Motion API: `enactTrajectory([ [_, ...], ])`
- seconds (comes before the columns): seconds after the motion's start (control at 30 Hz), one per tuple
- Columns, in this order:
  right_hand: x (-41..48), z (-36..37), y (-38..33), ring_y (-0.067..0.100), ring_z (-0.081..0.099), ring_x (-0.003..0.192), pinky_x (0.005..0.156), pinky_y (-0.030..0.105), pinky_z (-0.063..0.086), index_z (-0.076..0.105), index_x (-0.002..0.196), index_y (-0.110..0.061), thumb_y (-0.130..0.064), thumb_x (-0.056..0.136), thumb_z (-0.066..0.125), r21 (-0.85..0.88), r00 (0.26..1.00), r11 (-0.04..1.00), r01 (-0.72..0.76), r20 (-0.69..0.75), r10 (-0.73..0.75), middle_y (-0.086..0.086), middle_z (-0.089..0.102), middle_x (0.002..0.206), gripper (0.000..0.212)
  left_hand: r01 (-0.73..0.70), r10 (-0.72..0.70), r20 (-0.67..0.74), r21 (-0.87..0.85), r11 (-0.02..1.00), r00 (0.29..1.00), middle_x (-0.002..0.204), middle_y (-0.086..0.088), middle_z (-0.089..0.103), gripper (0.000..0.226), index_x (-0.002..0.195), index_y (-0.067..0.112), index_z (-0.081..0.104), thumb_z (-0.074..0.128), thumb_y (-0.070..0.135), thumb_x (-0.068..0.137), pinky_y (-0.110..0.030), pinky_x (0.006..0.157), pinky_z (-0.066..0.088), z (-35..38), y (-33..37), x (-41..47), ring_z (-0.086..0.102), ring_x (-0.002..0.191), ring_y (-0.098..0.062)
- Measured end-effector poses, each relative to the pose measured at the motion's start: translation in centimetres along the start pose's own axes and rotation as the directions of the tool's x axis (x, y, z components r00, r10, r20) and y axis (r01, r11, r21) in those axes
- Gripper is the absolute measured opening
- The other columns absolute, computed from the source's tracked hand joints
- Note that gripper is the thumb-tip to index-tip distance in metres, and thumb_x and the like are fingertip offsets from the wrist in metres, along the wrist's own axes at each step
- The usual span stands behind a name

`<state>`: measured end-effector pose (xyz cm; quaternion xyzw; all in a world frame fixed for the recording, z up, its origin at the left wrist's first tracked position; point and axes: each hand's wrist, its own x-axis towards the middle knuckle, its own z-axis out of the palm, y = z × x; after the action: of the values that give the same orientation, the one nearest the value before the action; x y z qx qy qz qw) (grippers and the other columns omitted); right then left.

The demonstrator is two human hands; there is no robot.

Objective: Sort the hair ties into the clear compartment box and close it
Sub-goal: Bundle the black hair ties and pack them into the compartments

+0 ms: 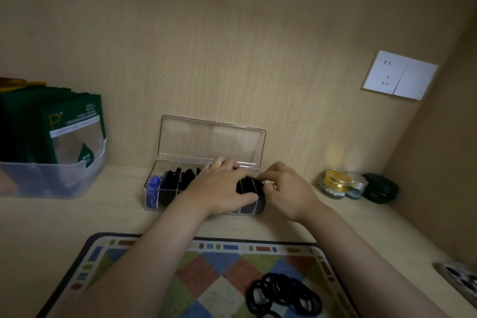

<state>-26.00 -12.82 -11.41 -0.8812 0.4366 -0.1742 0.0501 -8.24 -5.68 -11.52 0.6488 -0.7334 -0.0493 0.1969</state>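
Note:
The clear compartment box (154,183) stands at the back of the desk with its lid (211,139) raised against the wall. Blue hair ties (152,190) fill its left cell, and black ones (175,175) fill the cells beside it. My left hand (219,186) lies flat over the middle of the box, thumb at its front edge. My right hand (284,188) pinches a bunch of black hair ties (249,186) over the right-hand cell. A loose pile of black hair ties (282,294) rests on the checkered mat (222,281) near me.
A translucent bin (59,175) holding green packets stands at the left. Small jars (335,182) and a dark green case (380,188) sit at the right by the side wall. A wall socket (400,75) is above them. A patterned object (459,279) lies at the right edge.

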Motion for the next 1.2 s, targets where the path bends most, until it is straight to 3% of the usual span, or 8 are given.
enactTrajectory([
  [0.13,-0.5,-0.1,0.0,0.017,0.05,0.114,0.097,0.031,0.042,0.058,0.134,-0.023,-0.024,0.099,0.041,0.049,0.994,0.999,-0.015,0.105,0.01,0.002,0.048,0.127,0.039,-0.001,0.002,-0.012,0.033,0.999,1.0,0.146,0.009,0.037,0.062,0.146,0.042,0.035,0.047,0.065,0.09,-0.038,0.113,0.023,0.1,0.1,0.1,0.024,0.139,-0.015],
  [0.23,-0.9,-1.0,0.0,0.01,0.053,0.103,0.092,0.023,0.04,0.056,0.137,-0.023,-0.017,0.095,0.049,0.137,0.999,0.99,-0.013,0.047,0.007,-0.002,0.049,0.13,0.043,-0.023,0.027,-0.041,0.083,0.996,0.999,0.144,0.008,0.04,0.064,0.147,0.039,0.035,0.049,0.063,0.089,-0.038,0.114,0.024,-0.1,0.6,0.0,0.028,0.138,-0.015],
  [0.33,-2.0,-2.5,-0.2,0.005,0.055,0.096,0.087,0.02,0.04,0.066,0.123,-0.027,-0.013,0.092,0.052,0.183,1.0,0.983,-0.003,0.012,0.001,-0.008,0.057,0.118,0.037,-0.064,0.071,-0.103,0.071,0.995,0.992,0.134,0.01,0.046,0.055,0.14,0.036,0.044,0.052,0.055,0.09,-0.035,0.108,0.031,-0.7,1.6,-0.3,0.033,0.131,-0.013],
  [0.43,-3.5,-3.7,-0.6,-0.007,0.06,0.084,0.077,0.01,0.041,0.076,0.102,-0.027,-0.013,0.093,0.056,0.28,0.998,0.96,0.018,0.059,-0.036,-0.017,0.068,0.095,0.025,-0.148,0.154,-0.156,0.047,0.988,0.976,0.112,0.013,0.053,0.028,0.115,0.035,0.055,0.054,0.048,0.09,-0.033,0.094,0.042,-1.1,3.0,-1.0,0.044,0.112,-0.01],
  [0.53,-5.3,-4.3,-1.1,-0.013,0.057,0.062,0.061,0.004,0.04,0.078,0.097,-0.022,-0.01,0.091,0.061,0.368,0.988,0.929,0.03,0.129,-0.083,-0.019,0.067,0.08,0.022,-0.17,0.169,-0.065,0.0,0.985,0.983,0.093,0.015,0.054,0.013,0.098,0.032,0.055,0.055,0.043,0.091,-0.034,0.075,0.049,-1.4,4.7,-2.5,0.052,0.088,-0.009],
  [0.73,-8.9,-5.2,-1.1,-0.006,0.054,0.057,0.06,0.01,0.045,0.078,0.095,-0.025,-0.014,0.088,0.07,0.403,0.929,0.915,0.013,0.334,-0.161,-0.01,0.066,0.078,0.015,-0.064,0.092,0.211,-0.139,0.988,0.973,0.08,0.012,0.06,0.007,0.092,0.031,0.062,0.06,0.026,0.088,-0.022,0.061,0.043,-0.9,5.6,-6.3,0.054,0.068,-0.001],
  [0.97,-11.2,-5.2,-0.3,0.001,0.06,0.07,0.07,0.017,0.048,0.073,0.105,-0.024,-0.004,0.082,0.071,0.411,0.819,0.91,-0.051,0.538,-0.198,-0.011,0.066,0.084,0.03,0.048,0.066,0.371,-0.289,0.956,0.926,0.083,0.009,0.06,0.013,0.092,0.032,0.064,0.064,0.027,0.081,-0.026,0.071,0.045,0.4,5.7,-9.2,0.055,0.075,-0.005],
  [1.2,-11.2,-3.3,-0.9,0.003,0.058,0.073,0.071,0.017,0.046,0.073,0.112,-0.026,-0.01,0.085,0.061,0.397,0.85,0.913,-0.092,0.508,-0.135,-0.011,0.065,0.082,0.034,-0.006,0.089,0.309,-0.259,0.966,0.947,0.1,0.01,0.062,0.021,0.104,0.032,0.07,0.075,0.03,0.084,-0.028,0.085,0.052,1.2,5.1,-9.6,0.06,0.086,-0.004],
])
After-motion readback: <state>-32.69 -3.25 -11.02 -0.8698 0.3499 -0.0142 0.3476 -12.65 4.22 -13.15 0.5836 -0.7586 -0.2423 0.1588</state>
